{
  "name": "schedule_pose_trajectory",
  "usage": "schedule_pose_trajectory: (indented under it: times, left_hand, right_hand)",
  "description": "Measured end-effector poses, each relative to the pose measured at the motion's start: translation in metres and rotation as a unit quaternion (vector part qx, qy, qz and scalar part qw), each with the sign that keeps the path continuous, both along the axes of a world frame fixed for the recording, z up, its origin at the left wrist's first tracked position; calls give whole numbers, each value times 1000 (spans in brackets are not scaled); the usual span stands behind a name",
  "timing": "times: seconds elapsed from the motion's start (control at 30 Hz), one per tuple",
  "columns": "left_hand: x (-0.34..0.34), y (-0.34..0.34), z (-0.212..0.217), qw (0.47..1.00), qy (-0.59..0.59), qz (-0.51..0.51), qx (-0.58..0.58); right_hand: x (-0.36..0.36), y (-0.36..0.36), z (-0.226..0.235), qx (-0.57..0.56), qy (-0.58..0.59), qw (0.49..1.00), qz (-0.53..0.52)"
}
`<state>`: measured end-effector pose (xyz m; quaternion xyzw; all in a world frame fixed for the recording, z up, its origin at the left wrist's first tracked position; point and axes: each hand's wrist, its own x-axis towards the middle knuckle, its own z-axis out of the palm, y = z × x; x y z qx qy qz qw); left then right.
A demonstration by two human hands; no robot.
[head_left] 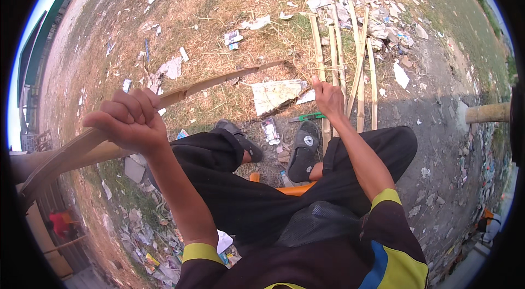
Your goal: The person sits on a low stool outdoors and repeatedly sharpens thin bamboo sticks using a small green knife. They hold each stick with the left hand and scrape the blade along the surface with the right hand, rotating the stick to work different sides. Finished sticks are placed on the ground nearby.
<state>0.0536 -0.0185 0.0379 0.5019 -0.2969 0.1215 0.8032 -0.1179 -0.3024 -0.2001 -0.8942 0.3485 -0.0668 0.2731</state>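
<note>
My left hand [131, 119] is closed round a long, bowed bamboo strip [224, 77]. The strip runs from the lower left, through the fist, to a narrow dark end near the middle of the view. Right of that end, my right hand [329, 98] is closed, its fingers curled together; whatever it holds, if anything, is too small to make out. Several split bamboo strips [334, 54] lie on the ground beside and beyond that hand. Close to my right foot, a green utility knife [309, 117] lies on the ground.
A thick bamboo pole [112, 151] lies behind my left hand; another pole [486, 113] juts in at the right. Between my feet lies a small crumpled packet [270, 131], with a pale flat slab [278, 95] beyond. Litter is scattered over dry grass. An orange seat edge [297, 189] shows beneath me.
</note>
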Motion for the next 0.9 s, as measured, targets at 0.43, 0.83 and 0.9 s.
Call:
schedule_pose_trajectory:
  times: [0.43, 0.83, 0.9]
  left_hand:
    - [3, 2, 4, 996, 8, -89, -16]
    - [14, 15, 6, 991, 6, -128, -22]
    - [16, 14, 5, 991, 8, -130, -4]
  right_hand:
    - [41, 1, -73, -54, 63, 996, 29]
    - [55, -51, -123, -32, 221, 975, 14]
    - [47, -66, -135, -59, 210, 976, -9]
